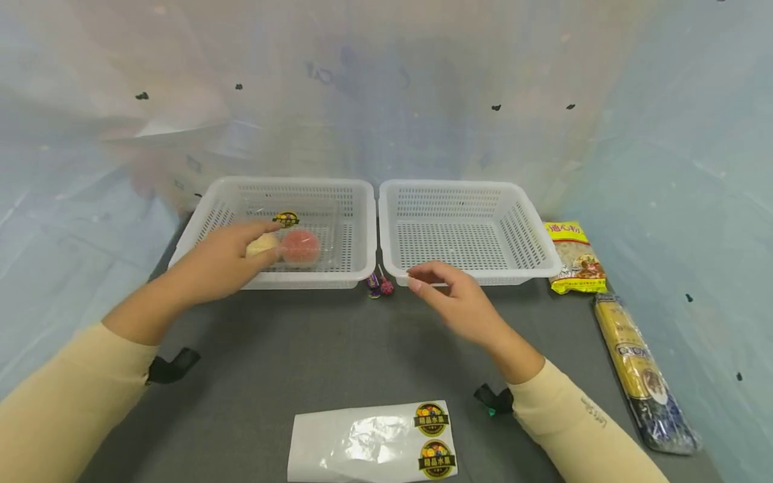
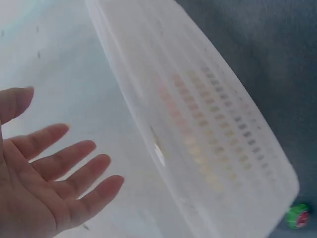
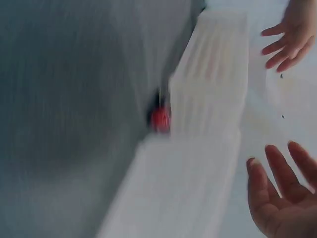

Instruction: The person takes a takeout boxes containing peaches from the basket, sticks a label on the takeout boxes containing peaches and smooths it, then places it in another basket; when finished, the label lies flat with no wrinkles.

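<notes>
Two white slotted baskets stand side by side. The left basket point(image 1: 290, 182) holds a clear bag with a red fruit point(image 1: 300, 246) and a pale yellow fruit point(image 1: 261, 245). My left hand point(image 1: 260, 245) hovers over that basket's front rim with straight fingers and holds nothing. The left wrist view shows the hand point(image 2: 64, 163) spread open beside the basket wall point(image 2: 213, 124). My right hand point(image 1: 423, 278) hangs relaxed and empty just in front of the bare right basket point(image 1: 449, 184). Its fingers point(image 3: 282, 183) appear open in the right wrist view.
Small wrapped candies point(image 1: 379, 285) lie between the baskets' front corners. A yellow food packet point(image 1: 574, 258) and a long noodle pack point(image 1: 643, 372) lie at the right. A white bag with two round stickers point(image 1: 374, 443) lies at the near edge. Translucent sheeting surrounds the grey table.
</notes>
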`<state>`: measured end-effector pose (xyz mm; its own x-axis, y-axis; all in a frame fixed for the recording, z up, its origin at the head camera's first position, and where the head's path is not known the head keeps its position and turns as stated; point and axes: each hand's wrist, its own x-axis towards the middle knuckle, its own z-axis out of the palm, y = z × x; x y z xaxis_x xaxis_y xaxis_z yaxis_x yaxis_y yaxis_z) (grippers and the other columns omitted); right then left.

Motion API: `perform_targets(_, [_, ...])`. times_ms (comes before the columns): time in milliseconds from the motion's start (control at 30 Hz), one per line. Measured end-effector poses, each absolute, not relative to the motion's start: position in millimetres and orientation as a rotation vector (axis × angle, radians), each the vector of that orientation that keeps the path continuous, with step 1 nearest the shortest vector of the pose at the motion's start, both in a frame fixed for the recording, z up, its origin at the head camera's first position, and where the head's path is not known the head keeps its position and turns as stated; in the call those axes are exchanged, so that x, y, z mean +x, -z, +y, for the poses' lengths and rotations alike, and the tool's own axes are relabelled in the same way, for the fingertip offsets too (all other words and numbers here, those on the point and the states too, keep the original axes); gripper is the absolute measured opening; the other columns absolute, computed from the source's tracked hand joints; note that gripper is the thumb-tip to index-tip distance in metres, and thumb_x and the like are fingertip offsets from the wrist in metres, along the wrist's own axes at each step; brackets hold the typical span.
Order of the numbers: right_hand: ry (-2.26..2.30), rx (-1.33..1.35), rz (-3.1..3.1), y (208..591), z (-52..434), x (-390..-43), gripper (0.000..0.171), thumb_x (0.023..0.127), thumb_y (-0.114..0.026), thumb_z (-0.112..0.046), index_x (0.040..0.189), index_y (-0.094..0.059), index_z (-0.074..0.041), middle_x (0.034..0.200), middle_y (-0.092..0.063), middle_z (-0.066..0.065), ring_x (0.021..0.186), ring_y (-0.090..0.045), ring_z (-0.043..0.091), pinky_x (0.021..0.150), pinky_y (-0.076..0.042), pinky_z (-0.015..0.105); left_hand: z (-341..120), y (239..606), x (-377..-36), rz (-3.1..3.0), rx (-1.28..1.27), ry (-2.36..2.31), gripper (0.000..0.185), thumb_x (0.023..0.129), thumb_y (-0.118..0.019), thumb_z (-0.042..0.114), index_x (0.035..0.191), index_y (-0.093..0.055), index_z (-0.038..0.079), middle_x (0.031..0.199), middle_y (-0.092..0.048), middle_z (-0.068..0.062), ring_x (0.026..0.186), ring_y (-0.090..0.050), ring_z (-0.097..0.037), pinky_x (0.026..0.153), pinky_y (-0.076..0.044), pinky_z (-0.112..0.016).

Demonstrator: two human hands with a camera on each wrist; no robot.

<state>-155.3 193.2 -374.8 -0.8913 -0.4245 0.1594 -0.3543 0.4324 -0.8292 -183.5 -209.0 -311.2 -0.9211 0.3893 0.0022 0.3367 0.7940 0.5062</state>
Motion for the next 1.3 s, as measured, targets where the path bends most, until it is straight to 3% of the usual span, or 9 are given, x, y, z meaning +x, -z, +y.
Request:
perform_targets(167, [0.745,-0.955,2.883,352,222,-154,0.062,0.112,-0.061,-0.049,0.164,-0.051,-0.016,0.168,-0.043,0.013,0.155,-0.036,0.037,0.121,-0.031,0.064,-179,309,-168,3.004,0.882,-0.663,0.054,0.111,-0.067,0.035,0.152,-0.060,0.001,0.157,-0.053,-0.026,0.146,-0.044,-0.050,0.119,-0.030,-0.068])
perform_targets(300, [0.384,-0.928,2.949,345,236,-152,0.072,0.111,-0.051,-0.063,0.170,-0.041,-0.024,0.175,-0.029,0.016,0.161,-0.019,0.047,0.120,-0.021,0.075,-166,307,-157,3.046,0.874,-0.529,0.061,0.111,-0.066,0.044,0.156,-0.058,0.003,0.166,-0.042,-0.027,0.151,-0.035,-0.052,0.120,-0.025,-0.071])
perform_targets(533, [0.114,-0.734,2.974,335,256,-150,0.085,0.104,-0.037,-0.083,0.174,-0.032,-0.034,0.181,-0.013,0.012,0.163,0.004,0.046,0.118,-0.009,0.082,-157,310,-144,3.038,0.921,-0.336,0.081,0.106,-0.059,0.067,0.167,-0.045,0.016,0.177,-0.019,-0.024,0.160,-0.009,-0.054,0.120,-0.009,-0.078])
perform_targets(700, [0.042,-0.680,2.972,325,265,-144,0.093,0.099,-0.037,-0.089,0.174,-0.029,-0.034,0.181,-0.010,0.014,0.161,0.010,0.049,0.113,-0.007,0.088,-152,314,-133,3.005,0.889,-0.248,0.104,0.094,-0.048,0.090,0.175,-0.030,0.027,0.180,-0.002,-0.019,0.160,0.014,-0.051,0.118,0.006,-0.079])
perform_targets(833, [-0.006,-0.658,2.954,315,271,-142,0.109,0.087,-0.040,-0.099,0.175,-0.023,-0.037,0.181,-0.007,0.014,0.162,0.011,0.048,0.111,-0.006,0.089,-149,317,-129,3.010,0.855,-0.213,0.119,0.084,-0.046,0.100,0.176,-0.019,0.031,0.180,0.008,-0.018,0.157,0.027,-0.046,0.114,0.014,-0.081])
perform_targets(1000, [-0.038,-0.647,2.932,308,273,-142,0.120,0.079,-0.041,-0.105,0.175,-0.020,-0.037,0.181,-0.006,0.014,0.161,0.010,0.049,0.111,-0.002,0.089,-148,317,-131,3.015,0.809,-0.207,0.125,0.080,-0.044,0.104,0.177,-0.013,0.031,0.179,0.015,-0.014,0.156,0.030,-0.044,0.111,0.018,-0.082])
perform_targets(1300, [-0.075,-0.619,2.941,303,274,-140,0.112,0.085,-0.038,-0.101,0.176,-0.017,-0.037,0.181,0.001,0.013,0.160,0.015,0.051,0.109,-0.004,0.091,-151,320,-131,2.981,0.755,-0.196,0.127,0.078,-0.042,0.105,0.177,-0.007,0.033,0.178,0.020,-0.011,0.156,0.029,-0.045,0.110,0.022,-0.080])
